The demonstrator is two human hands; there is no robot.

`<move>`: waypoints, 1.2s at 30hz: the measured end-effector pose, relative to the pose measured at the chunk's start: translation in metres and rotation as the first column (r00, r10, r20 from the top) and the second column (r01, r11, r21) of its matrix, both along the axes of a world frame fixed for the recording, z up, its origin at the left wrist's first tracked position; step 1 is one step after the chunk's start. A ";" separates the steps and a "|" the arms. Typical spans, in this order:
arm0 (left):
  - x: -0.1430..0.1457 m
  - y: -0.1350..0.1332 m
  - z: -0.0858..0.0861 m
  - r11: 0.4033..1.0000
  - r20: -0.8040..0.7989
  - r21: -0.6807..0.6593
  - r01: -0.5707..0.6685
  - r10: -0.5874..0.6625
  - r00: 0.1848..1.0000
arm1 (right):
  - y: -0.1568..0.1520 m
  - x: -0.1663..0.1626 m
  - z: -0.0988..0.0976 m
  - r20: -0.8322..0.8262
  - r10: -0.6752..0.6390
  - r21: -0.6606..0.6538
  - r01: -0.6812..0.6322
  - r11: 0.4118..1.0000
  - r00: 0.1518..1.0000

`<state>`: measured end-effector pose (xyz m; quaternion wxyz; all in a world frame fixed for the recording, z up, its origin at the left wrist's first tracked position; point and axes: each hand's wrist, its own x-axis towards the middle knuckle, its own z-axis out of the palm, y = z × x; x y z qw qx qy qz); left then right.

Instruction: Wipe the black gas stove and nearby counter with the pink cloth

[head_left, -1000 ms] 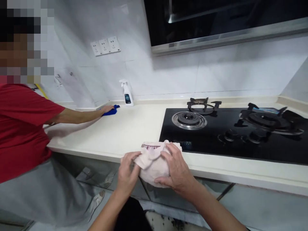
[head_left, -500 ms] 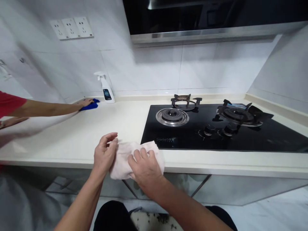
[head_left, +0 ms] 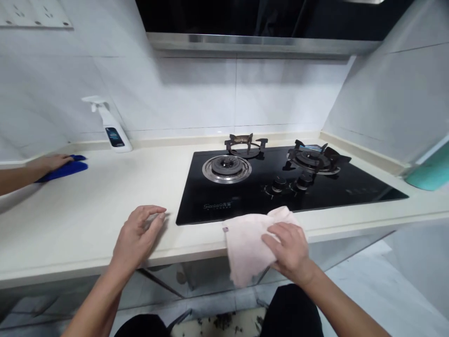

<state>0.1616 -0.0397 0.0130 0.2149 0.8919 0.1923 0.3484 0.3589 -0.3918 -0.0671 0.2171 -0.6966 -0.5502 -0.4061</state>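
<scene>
My right hand (head_left: 288,246) grips a pale pink cloth (head_left: 247,243) at the front edge of the counter. Part of the cloth lies on the counter just before the stove, and the rest hangs down over the edge. My left hand (head_left: 137,234) is above the counter left of the stove, holding nothing, its thumb and fingers apart. The black glass gas stove (head_left: 224,215) has its left burner (head_left: 227,169) uncovered. A loose pan support (head_left: 246,146) stands behind that burner. Another support sits on the right burner (head_left: 314,160).
At the far left a co-worker's hand (head_left: 52,162) presses a blue cloth (head_left: 66,171) on the counter (head_left: 115,187). A white spray bottle (head_left: 114,131) stands by the wall. The range hood (head_left: 259,43) overhangs the stove. A green object (head_left: 430,168) is at the right.
My right hand has carried the pink cloth rightward along the counter edge, away from my left hand. The cloth now hangs more unfolded. The view has turned right.
</scene>
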 end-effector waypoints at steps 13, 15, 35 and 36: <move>0.020 -0.011 -0.007 0.965 -0.068 0.185 0.185 -0.175 0.982 | -0.125 0.096 0.011 -0.320 -0.484 0.091 0.535 0.840 0.815; 0.021 -0.010 -0.010 0.961 -0.110 0.209 0.182 -0.161 0.981 | -0.102 0.079 0.023 -0.417 -0.509 0.016 0.566 0.824 0.753; 0.021 -0.007 -0.027 0.907 -0.221 0.360 0.218 -0.143 0.965 | -0.150 0.201 0.085 -0.411 -0.900 -0.430 0.840 0.330 0.143; 0.021 -0.008 -0.026 0.905 -0.223 0.359 0.228 -0.154 0.963 | -0.141 0.196 0.087 -0.412 -0.897 -0.462 0.813 0.355 0.157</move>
